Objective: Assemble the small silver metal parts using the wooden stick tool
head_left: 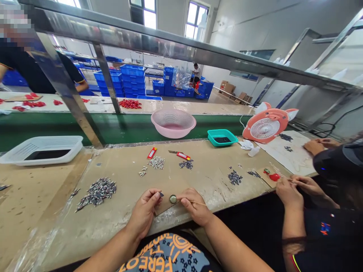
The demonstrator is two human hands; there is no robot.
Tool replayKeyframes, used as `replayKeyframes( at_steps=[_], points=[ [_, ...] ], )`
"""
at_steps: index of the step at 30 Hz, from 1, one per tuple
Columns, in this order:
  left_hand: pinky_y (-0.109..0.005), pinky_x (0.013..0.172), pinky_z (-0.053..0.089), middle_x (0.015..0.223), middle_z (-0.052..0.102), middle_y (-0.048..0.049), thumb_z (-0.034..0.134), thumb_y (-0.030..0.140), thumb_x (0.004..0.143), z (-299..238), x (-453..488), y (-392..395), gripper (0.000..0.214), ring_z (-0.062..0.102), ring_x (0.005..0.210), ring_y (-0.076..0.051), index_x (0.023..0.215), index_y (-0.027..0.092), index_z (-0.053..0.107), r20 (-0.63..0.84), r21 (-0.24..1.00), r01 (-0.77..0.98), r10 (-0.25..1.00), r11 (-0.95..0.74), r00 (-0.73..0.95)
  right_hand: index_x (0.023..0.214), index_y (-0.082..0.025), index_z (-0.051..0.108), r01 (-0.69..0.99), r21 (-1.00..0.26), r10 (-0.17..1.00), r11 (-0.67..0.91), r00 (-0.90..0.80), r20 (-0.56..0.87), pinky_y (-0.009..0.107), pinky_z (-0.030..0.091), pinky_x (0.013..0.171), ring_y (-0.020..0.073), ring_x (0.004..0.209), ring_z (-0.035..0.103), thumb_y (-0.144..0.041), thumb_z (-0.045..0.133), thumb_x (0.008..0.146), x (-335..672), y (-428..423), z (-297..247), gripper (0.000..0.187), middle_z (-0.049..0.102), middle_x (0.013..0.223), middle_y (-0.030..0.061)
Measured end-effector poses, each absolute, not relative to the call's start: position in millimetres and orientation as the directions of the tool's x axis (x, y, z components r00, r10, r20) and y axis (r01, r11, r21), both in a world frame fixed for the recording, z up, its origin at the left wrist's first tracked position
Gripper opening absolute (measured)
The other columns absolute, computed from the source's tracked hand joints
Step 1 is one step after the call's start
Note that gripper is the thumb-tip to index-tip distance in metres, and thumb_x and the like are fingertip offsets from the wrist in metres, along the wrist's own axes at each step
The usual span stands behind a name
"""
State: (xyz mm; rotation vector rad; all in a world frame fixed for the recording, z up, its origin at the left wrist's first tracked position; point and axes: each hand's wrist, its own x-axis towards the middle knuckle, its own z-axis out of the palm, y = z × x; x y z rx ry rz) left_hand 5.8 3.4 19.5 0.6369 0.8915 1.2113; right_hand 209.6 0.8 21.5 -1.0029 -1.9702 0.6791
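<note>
1. The small dark piece (161,194) is just to the left of the bottle cap (173,199), which serves here as the landmark. The left hand (146,207) holds this piece — thumb and forefinger are pinched narrowly upon it.
2. Just to the right of the cap is the right hand (196,206). Its fingers are bent closely around a thin stick (199,203); whether they also touch the cap, I cannot tell.
3. Beyond the cap, on the table (181,179), lie a pale pile (156,163) and a dark pile (186,164), with a red packet (151,153) and a red-handled blade (183,155) behind them.
4. Well to the left of the cap there is a larger mixed pile (98,191); to its right, another dark heap (235,178).
5. Farther beyond the cap stands a pink basket (173,132) — and, more to the right, a teal tray (224,143) and an orange fan (266,128).
6. Far to the right of the cap, a co-worker's hands (289,193) are beside a red object (274,176).
</note>
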Motion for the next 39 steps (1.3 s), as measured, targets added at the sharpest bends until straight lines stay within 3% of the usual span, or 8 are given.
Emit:
replayKeyframes(
  at_steps=[3,15,22,26,39],
  points=[
    [-0.021,0.067,0.041,0.074,0.061,0.0022,0.072,0.031,0.071,16.7,4.3,4.5,0.017,0.053,0.068,-0.011,0.083,0.019,0.065,-0.24,0.831,-0.489,0.963,0.267,0.119,0.091,-0.021,0.066,0.444,-0.739,0.858,0.507,-0.345,0.381,0.033,0.041,0.083,0.0159,0.082,0.059,-0.03,0.043,0.094,213.9,-1.9,9.4,0.025,0.067,0.084,0.004],
    [-0.023,0.066,0.041,0.073,0.062,0.0014,0.071,0.032,0.071,17.1,5.3,0.3,0.019,0.054,0.068,-0.012,0.083,0.019,0.064,-0.257,0.832,-0.459,0.95,0.311,0.178,0.088,-0.02,0.067,0.48,-0.734,0.872,0.481,-0.348,0.345,0.032,0.041,0.08,0.0162,0.079,0.058,-0.033,0.044,0.093,208.9,2.0,5.6,0.027,0.067,0.08,0.0037],
    [-0.024,0.068,0.043,0.073,0.063,-0.0003,0.072,0.033,0.071,18.7,2.0,3.8,0.02,0.056,0.07,-0.013,0.083,0.018,0.065,-0.271,0.824,-0.461,0.944,0.33,0.19,0.087,-0.019,0.065,0.239,-0.902,0.93,0.361,-0.171,0.326,0.032,0.046,0.076,0.0168,0.079,0.06,-0.037,0.039,0.095,194.6,-5.1,27.5,0.033,0.066,0.076,0.0047],
    [-0.023,0.065,0.042,0.071,0.063,0.0005,0.072,0.034,0.07,21.2,2.1,4.6,0.02,0.056,0.067,-0.013,0.082,0.019,0.064,-0.292,0.823,-0.439,0.932,0.359,0.216,0.088,-0.019,0.065,0.181,-0.906,0.92,0.382,-0.17,0.354,0.033,0.048,0.075,0.0171,0.079,0.06,-0.038,0.041,0.094,183.3,-4.1,37.7,0.032,0.066,0.076,0.0049],
    [-0.024,0.066,0.042,0.069,0.062,0.0004,0.068,0.033,0.075,16.2,-1.0,6.0,0.017,0.055,0.067,-0.013,0.083,0.019,0.062,-0.275,0.828,-0.435,0.932,0.355,0.236,0.087,-0.021,0.065,0.227,-0.855,0.878,0.467,-0.236,0.417,0.032,0.046,0.077,0.0158,0.077,0.059,-0.033,0.042,0.094,171.9,1.9,41.7,0.027,0.066,0.076,0.0026]
  ],
)
